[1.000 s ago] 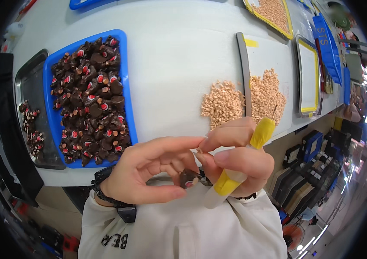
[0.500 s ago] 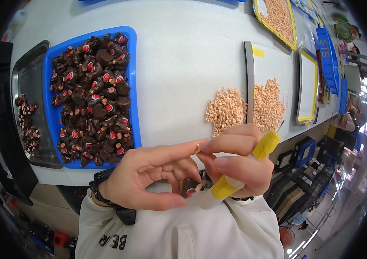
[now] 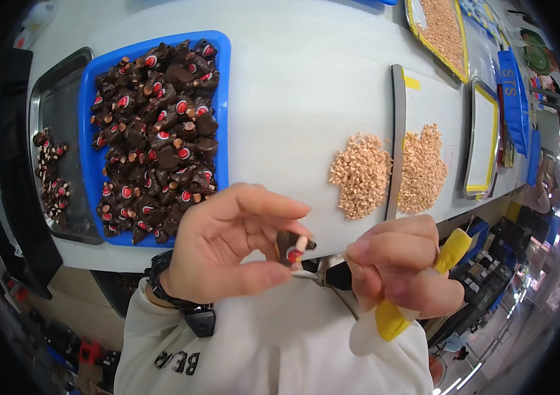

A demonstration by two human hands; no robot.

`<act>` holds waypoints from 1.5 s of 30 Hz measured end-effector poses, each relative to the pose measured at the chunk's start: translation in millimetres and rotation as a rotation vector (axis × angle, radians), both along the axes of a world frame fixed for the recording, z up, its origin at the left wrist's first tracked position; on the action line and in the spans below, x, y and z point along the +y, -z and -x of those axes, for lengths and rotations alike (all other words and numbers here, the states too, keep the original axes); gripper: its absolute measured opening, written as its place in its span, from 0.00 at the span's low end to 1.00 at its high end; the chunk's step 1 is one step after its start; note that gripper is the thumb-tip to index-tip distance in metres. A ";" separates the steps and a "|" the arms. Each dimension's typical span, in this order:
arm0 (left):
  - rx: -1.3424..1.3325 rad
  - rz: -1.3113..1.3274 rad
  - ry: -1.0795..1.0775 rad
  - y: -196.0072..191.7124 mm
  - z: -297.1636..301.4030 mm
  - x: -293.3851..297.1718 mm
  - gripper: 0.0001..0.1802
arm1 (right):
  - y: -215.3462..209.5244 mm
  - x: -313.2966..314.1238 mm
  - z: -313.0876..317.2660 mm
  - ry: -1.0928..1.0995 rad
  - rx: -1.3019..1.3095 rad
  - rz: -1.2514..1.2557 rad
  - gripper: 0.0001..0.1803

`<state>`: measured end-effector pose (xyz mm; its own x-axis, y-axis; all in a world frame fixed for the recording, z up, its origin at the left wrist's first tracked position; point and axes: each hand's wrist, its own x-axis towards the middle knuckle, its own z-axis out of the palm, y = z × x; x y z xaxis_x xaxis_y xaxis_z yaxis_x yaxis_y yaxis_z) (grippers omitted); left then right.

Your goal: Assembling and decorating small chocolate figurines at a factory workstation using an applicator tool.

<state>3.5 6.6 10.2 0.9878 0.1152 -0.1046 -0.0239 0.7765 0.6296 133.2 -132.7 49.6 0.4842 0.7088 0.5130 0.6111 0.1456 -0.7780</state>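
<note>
My left hand (image 3: 221, 253) is curled around a small dark brown figure (image 3: 286, 246) with a red and white patch and pale beige parts. It holds the figure by its fingers, the thumb below and the index finger raised above. To its right, my right hand (image 3: 402, 266) is closed round a white tube (image 3: 365, 334) wrapped in yellow tape, one taped end sticking out past the knuckles. Its thumb and index fingertip come together toward the figure, a gap apart from it. Whether a tiny piece sits in that pinch I cannot tell.
A blue tray (image 3: 224, 112) full of similar dark figures lies at the left, beside a metal tray (image 3: 63, 85) with several more. Right of centre are two heaps of small beige pieces, a near heap (image 3: 361, 174) and another (image 3: 423, 171), parted by a grey strip (image 3: 396, 131).
My hands have come apart: the fingertips met over a small beige piece, and now my right hand is farther right. The figure in my left hand is raised and shows more.
</note>
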 end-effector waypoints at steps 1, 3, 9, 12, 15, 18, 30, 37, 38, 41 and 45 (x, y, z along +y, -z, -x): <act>-0.037 -0.002 -0.062 0.8 -1.0 -0.9 0.27 | -0.8 1.1 4.2 0.017 0.036 0.000 0.21; -0.032 -0.011 -0.133 1.5 -1.9 -2.7 0.21 | 0.7 3.9 9.7 0.026 0.108 0.004 0.21; -0.023 -0.020 -0.156 2.7 -2.2 -4.7 0.20 | -1.1 1.3 4.2 -0.017 0.020 0.057 0.19; -0.040 -0.029 -0.154 2.8 -3.0 -4.8 0.19 | 1.3 2.7 2.8 -0.074 0.122 0.093 0.18; 0.030 -0.108 -0.184 0.5 -2.4 -5.1 0.19 | 5.3 5.4 5.9 -0.029 0.054 0.078 0.18; 0.057 -0.102 -0.197 -0.9 -1.5 -4.4 0.18 | 5.6 4.1 4.9 0.057 -0.015 0.013 0.17; -0.011 -0.109 -0.165 4.9 -1.2 -5.5 0.19 | 4.3 2.4 6.0 -0.056 0.024 0.044 0.19; -0.012 -0.087 -0.218 3.8 -2.6 -7.7 0.19 | 1.3 5.4 -4.2 -0.203 0.026 0.090 0.20; -0.016 -0.061 -0.215 3.8 -2.9 -8.0 0.20 | -0.4 7.8 -5.7 -0.204 0.005 0.068 0.22; -0.058 -0.041 -0.211 5.0 -3.4 -8.3 0.21 | -9.7 11.9 2.5 -0.071 0.246 -0.077 0.23; -0.067 -0.044 -0.218 8.0 -3.8 -10.5 0.22 | -37.9 -2.8 4.0 -0.193 0.653 -0.610 0.18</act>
<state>7.4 -3.9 2.2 0.9436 0.3296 -0.0302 -0.2307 0.7204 0.6541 129.2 -135.6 87.5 0.7110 0.5031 0.4912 -0.0006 0.6990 -0.7151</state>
